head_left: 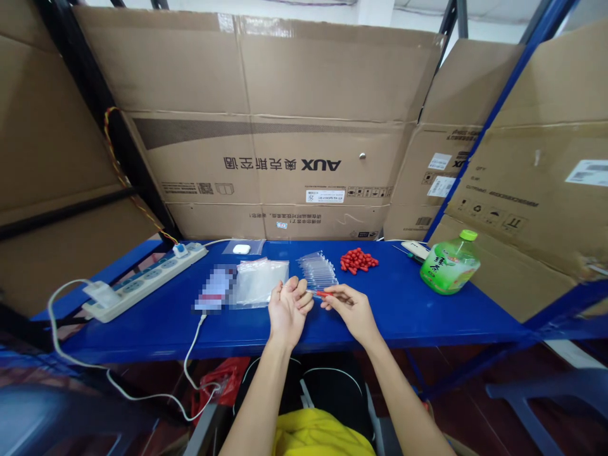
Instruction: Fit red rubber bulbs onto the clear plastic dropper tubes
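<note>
My left hand (289, 313), palm up with its fingers curled, is closed on one end of a clear plastic tube (311, 292). From the right, my right hand (351, 308) pinches a red cap (324, 293) at the tube's other end. How far the cap sits on the tube is too small to tell. Just beyond my hands lies a row of similar clear tubes (317, 271) on the blue table (389, 316). A heap of loose red caps (358, 260) is to the right of that row.
Clear plastic bags (261, 283) and a charging phone (216, 288) lie left of my hands. Further left is a white power strip (156, 278). A white case (241, 249) rests at the back. A green bottle (449, 266) stands right. Cardboard panels (285, 82) wall the table.
</note>
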